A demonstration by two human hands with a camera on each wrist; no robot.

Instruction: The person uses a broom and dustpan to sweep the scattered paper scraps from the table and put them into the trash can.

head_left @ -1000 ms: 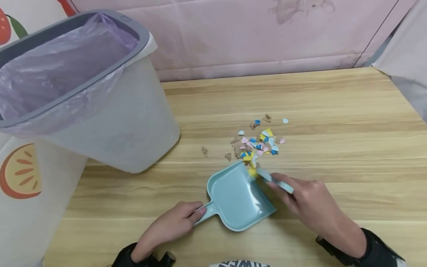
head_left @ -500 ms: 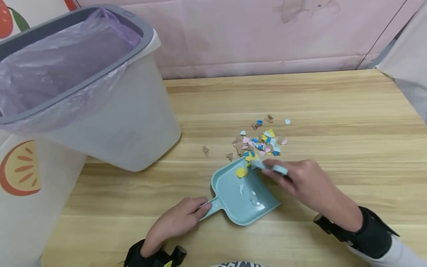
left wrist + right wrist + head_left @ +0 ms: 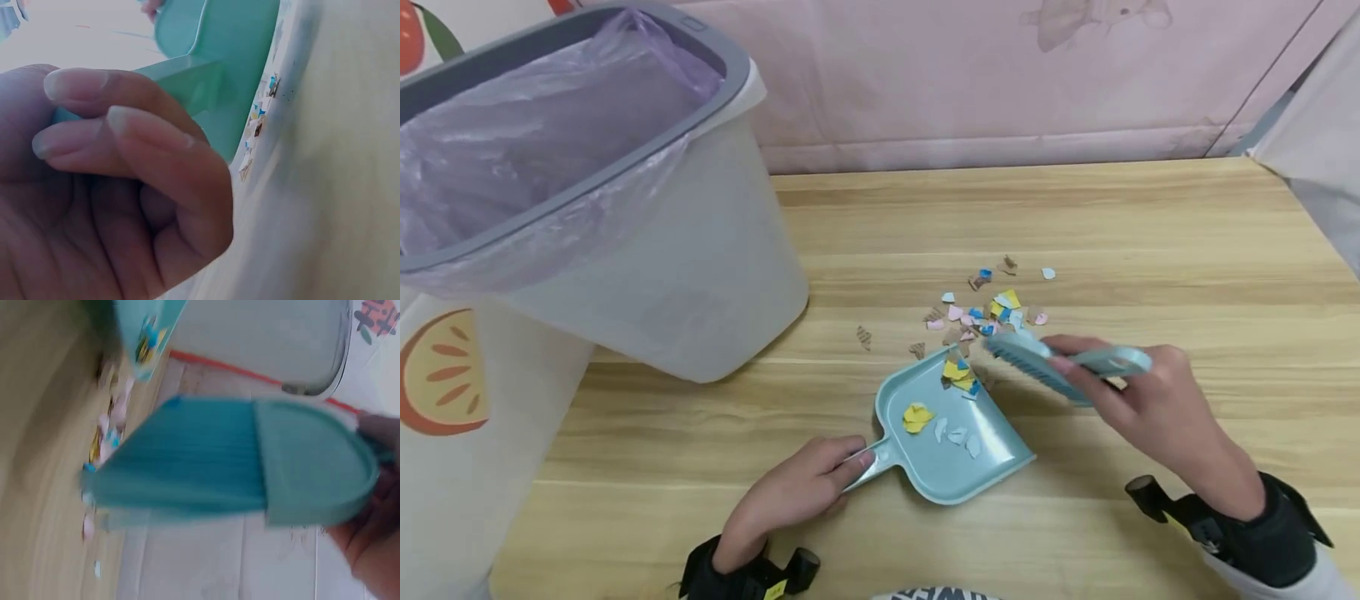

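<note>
A light blue dustpan (image 3: 951,437) lies on the wooden table (image 3: 1150,242), with several yellow, blue and white paper scraps inside it. My left hand (image 3: 797,492) grips its handle (image 3: 181,78) at the near side. My right hand (image 3: 1150,400) holds a small light blue brush (image 3: 1060,364), lifted just beyond the pan's mouth; its bristles (image 3: 187,456) fill the right wrist view. A pile of coloured paper scraps (image 3: 988,308) lies on the table just past the pan and the brush.
A white bin with a grey rim (image 3: 625,175) and purple liner stands at the left, tilted toward me. Two stray brown scraps (image 3: 865,336) lie between bin and pan. A pink cloth wall (image 3: 1000,83) closes the table's far edge.
The brush has swept more scraps into the pan, then lifted and swung back to the right. The yellow scrap slid deeper into the pan. The left hand kept its grip on the handle.
</note>
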